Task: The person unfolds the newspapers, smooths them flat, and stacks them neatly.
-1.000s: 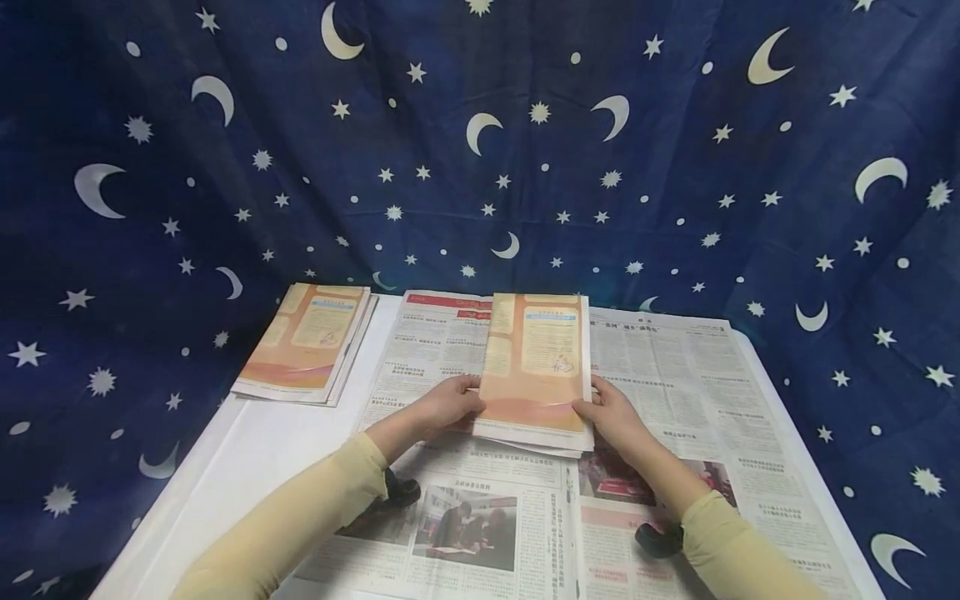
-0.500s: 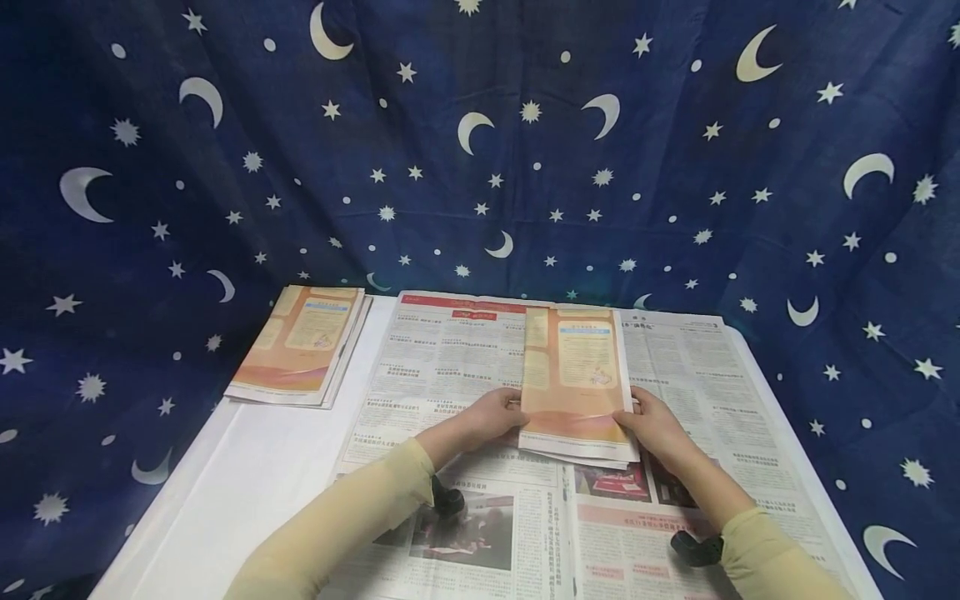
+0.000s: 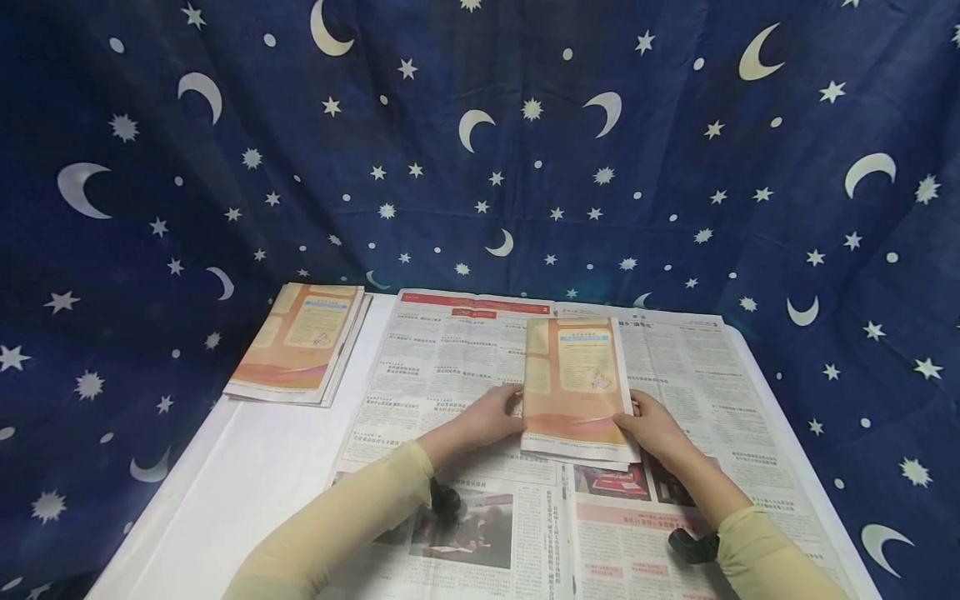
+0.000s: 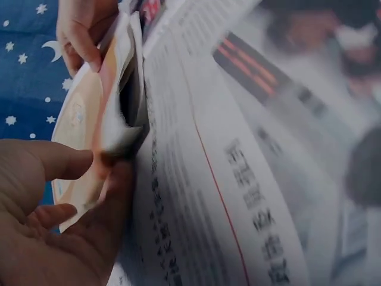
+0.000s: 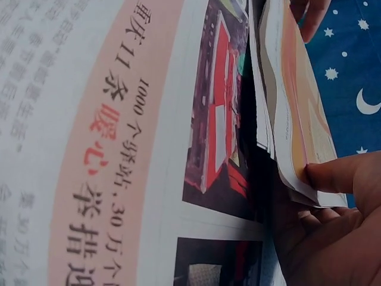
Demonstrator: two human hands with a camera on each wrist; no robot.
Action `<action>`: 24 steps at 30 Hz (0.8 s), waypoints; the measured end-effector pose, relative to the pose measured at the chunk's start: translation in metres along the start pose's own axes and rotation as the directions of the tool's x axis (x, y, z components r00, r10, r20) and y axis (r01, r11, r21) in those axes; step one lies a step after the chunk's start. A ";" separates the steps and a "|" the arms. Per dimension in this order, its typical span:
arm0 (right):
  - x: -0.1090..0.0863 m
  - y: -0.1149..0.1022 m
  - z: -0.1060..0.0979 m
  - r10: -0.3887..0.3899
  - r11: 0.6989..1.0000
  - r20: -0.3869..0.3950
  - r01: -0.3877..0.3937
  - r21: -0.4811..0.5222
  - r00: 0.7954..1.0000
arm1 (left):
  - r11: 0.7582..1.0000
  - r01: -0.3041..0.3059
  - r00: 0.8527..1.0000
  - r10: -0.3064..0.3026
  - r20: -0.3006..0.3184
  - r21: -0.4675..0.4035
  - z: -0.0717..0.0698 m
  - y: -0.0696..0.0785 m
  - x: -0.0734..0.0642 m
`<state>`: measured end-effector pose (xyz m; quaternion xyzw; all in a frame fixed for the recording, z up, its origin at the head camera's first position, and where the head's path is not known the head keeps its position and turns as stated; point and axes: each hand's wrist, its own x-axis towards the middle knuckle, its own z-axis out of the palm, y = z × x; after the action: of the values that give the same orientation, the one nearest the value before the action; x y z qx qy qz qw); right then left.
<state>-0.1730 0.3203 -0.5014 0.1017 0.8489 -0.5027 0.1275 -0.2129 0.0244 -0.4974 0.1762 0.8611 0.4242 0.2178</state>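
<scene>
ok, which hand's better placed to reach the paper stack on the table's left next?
Left, probably: the left hand is nearer the paper stack. The right hand is farther, pinching the folded newspaper's right edge.

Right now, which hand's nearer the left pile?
Left. The left hand is right of the left pile, at the left of the held papers; the right hand, farther off, pinches their right edge.

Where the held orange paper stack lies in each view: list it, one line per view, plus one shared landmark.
Head: just right of centre, lower half; orange paper stack between left hand and right hand.
Left wrist: left side, upper part, orange paper stack seen at a slant.
Right wrist: right side, upper part, orange paper stack also slanted.
Shared landmark: blue moon-and-star cloth, beyond the stack in all three.
</scene>
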 end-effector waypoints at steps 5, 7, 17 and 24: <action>0.001 0.001 0.000 -0.001 0.997 -0.025 -0.001 -0.075 1.000 | 0.910 -0.182 0.983 0.179 0.043 0.372 -0.007 0.001 -0.005; 0.000 0.001 -0.001 -0.006 0.995 -0.036 0.003 -0.103 0.999 | 0.842 -0.253 0.967 0.239 0.091 0.478 -0.010 0.000 -0.006; -0.004 0.001 -0.001 -0.049 0.982 -0.093 0.031 -0.188 0.995 | 0.649 -0.361 0.932 0.253 0.258 0.669 -0.012 -0.010 -0.009; -0.010 0.003 0.001 -0.049 0.999 -0.053 0.049 -0.001 0.997 | 0.663 -0.317 0.948 0.198 0.250 0.678 -0.008 -0.017 -0.006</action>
<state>-0.1619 0.3207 -0.5013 0.0939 0.8543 -0.5028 0.0925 -0.2142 0.0070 -0.5058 0.3988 0.9040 0.0711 0.1366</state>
